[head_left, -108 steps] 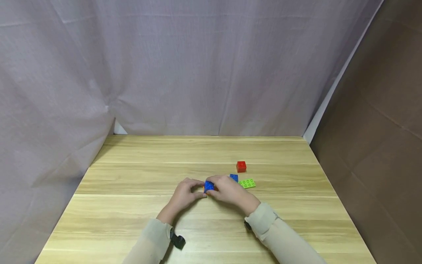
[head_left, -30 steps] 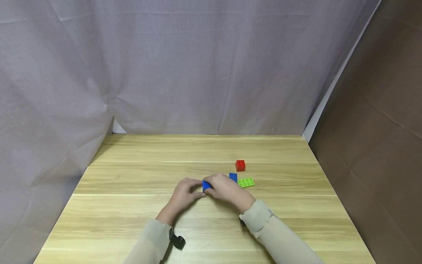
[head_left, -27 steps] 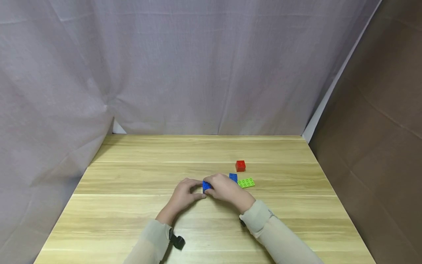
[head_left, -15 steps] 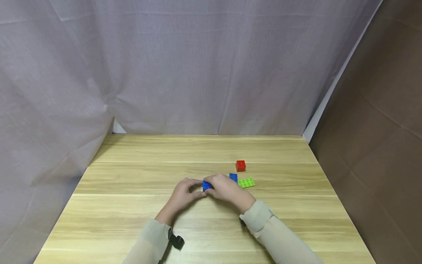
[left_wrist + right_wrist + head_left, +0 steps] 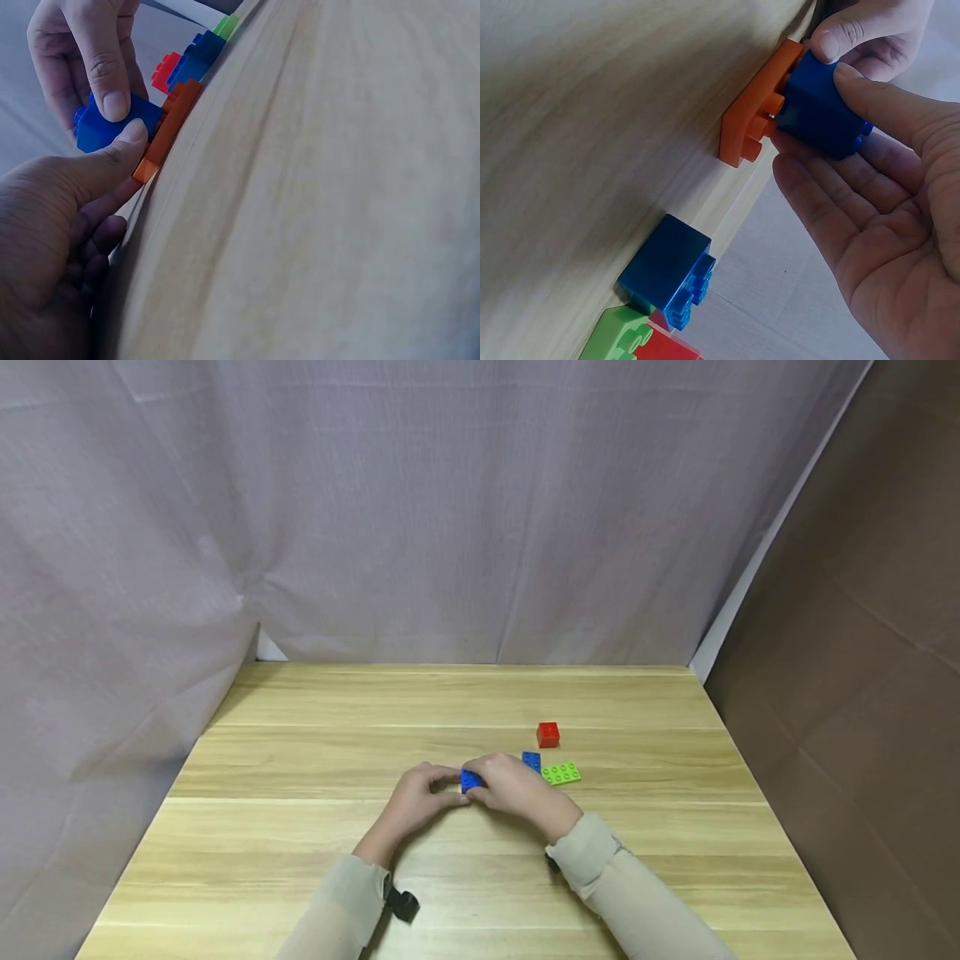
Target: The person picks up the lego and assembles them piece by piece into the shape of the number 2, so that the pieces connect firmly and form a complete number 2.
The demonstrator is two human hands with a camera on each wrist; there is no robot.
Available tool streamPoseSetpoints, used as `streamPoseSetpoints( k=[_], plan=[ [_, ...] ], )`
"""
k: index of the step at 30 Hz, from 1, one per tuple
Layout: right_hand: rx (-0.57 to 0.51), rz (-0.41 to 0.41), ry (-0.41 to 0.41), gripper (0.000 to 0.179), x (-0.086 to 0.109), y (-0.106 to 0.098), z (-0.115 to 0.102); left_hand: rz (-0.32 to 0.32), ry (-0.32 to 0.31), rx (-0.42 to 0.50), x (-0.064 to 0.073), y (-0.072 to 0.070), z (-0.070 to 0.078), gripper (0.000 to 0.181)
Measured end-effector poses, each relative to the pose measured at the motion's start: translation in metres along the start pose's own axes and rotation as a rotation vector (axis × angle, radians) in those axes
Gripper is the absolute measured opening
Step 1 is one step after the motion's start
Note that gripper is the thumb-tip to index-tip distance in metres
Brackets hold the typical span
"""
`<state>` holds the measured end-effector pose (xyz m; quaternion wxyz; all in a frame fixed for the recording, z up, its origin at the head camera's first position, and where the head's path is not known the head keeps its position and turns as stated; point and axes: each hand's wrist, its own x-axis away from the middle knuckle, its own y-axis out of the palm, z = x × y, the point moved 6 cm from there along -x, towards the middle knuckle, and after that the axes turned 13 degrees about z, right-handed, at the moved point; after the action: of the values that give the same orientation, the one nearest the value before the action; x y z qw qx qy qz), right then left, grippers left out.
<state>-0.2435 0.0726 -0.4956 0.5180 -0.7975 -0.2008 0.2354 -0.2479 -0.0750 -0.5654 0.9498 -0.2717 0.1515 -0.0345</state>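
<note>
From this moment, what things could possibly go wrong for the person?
The left hand has its thumb tip close to where the blue block meets the orange block, so a hard push might pinch it.
The blue block sits toward one end of the orange block, with knobs bare at the other; pressing off-centre might tip it.
The right hand is close to the second blue block, so drawing back might knock it.
</note>
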Motion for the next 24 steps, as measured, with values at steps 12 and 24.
streamPoseSetpoints(
  k=[12, 24],
  plan=[
    [0.010, 0.008, -0.021, 0.036, -0.0014, -0.0005, -0.0002, 0.011, 0.030, -0.003, -0.0016, -0.0001, 0.0020, 0.042],
    [-0.004, -0.007, 0.014, 0.037, 0.0000, -0.0025, -0.0025, 0.008, 0.003, -0.002, -0.0003, -0.0002, 0.0023, 0.042]
  ],
)
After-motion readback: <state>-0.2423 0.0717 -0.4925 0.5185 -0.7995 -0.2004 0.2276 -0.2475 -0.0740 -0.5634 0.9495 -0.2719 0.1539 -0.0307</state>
